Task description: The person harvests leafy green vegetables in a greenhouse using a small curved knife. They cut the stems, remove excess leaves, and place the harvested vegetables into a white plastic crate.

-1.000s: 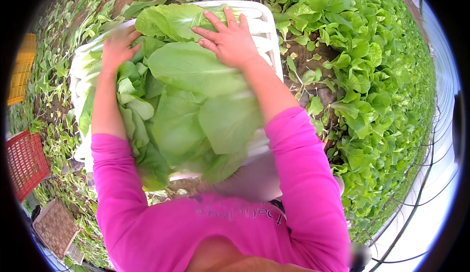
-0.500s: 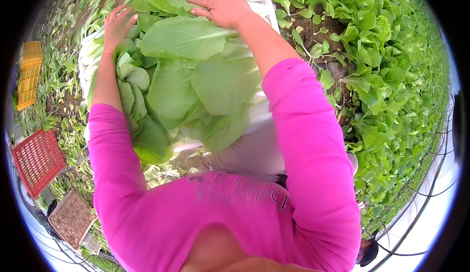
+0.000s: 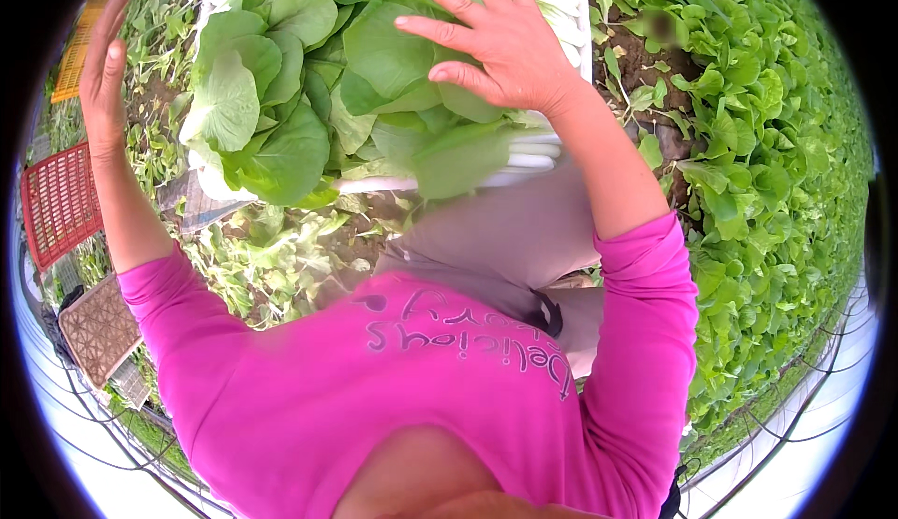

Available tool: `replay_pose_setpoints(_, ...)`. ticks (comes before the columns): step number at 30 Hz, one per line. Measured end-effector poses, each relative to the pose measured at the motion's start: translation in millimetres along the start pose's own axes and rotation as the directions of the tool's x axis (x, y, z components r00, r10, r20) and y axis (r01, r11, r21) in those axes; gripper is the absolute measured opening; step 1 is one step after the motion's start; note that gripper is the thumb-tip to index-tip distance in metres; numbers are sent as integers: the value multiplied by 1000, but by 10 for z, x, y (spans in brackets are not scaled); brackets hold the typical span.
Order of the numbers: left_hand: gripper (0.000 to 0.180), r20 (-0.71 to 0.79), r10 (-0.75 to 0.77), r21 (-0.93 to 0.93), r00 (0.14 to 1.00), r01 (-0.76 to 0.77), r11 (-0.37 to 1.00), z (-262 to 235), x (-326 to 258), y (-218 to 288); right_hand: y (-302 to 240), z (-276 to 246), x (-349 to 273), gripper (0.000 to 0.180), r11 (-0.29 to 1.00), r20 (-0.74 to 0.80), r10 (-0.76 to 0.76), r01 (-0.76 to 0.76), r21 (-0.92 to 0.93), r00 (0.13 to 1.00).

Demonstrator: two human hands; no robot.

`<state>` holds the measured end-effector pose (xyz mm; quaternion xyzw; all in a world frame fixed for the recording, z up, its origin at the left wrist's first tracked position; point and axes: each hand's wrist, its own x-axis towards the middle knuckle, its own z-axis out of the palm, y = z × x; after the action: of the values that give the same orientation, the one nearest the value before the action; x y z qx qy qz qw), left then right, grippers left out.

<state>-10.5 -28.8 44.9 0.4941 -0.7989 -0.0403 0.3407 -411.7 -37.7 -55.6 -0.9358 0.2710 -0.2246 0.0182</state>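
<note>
Two rows of outlined lettering (image 3: 463, 341) run across the pink shirt (image 3: 309, 397), upside down in view. Right hand (image 3: 510, 47): grip spread wide, holding nothing, above the leafy greens (image 3: 383, 47); contact cannot be told. Left hand (image 3: 103, 89): grip open and empty, left of the greens. The greens lie in a white crate (image 3: 586, 33). Farther left: red crate (image 3: 61, 201), then yellow crate (image 3: 73, 65).

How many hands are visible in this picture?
2: the left hand, open, to the left of the leaves; the right hand, open, over them. I see no other, even partly hidden.
</note>
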Motion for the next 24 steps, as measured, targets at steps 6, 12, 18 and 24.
replay_pose_setpoints(6,75,378,125,400,917,-284,872,524,-1469,336,-217,509,-62,45,996,159,-85,87,-8,984)
replay_pose_setpoints(12,84,463,44,381,885,-244,892,1179,-1429,117,-196,801,-43,40,988,211,-61,89,-126,975)
replay_pose_setpoints(18,91,459,-2,461,888,-237,855,1372,-1469,83,-199,952,-23,38,972,237,-9,64,-227,971)
replay_pose_setpoints(24,85,544,-51,415,837,-216,884,1080,-1376,378,-259,610,-20,51,999,181,-25,29,-20,983)
